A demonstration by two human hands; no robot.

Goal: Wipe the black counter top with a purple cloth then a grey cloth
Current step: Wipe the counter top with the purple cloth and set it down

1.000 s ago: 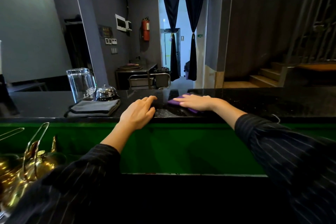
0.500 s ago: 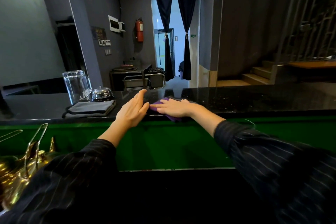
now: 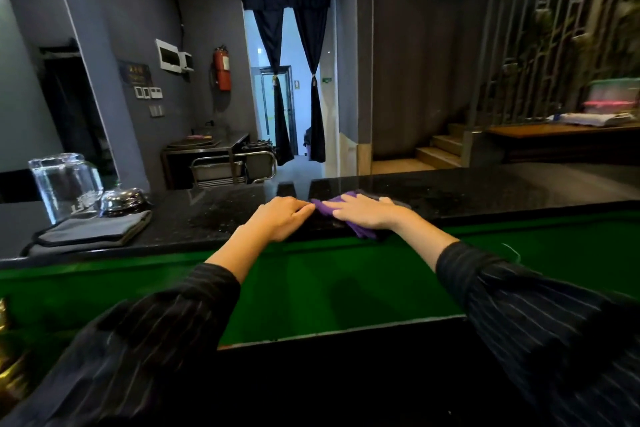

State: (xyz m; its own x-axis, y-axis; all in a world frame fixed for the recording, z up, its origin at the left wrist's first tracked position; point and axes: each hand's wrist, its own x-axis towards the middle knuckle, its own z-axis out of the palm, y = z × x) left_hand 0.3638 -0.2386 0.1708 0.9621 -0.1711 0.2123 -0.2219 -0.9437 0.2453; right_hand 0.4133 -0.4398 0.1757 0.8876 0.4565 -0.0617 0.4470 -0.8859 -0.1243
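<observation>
purple cloth lies on the black counter top at its near edge, one corner drooping over the green front panel. the right hand presses flat on it, fingers stretched out and slightly spread, palm down, not gripping. the left hand rests just beside it on the counter edge, fingers loosely curled and holding nothing, fingertips almost touching the cloth. well to the left, a folded grey cloth sits on the counter, with a clear glass jar and a metal bell just behind it.
</observation>
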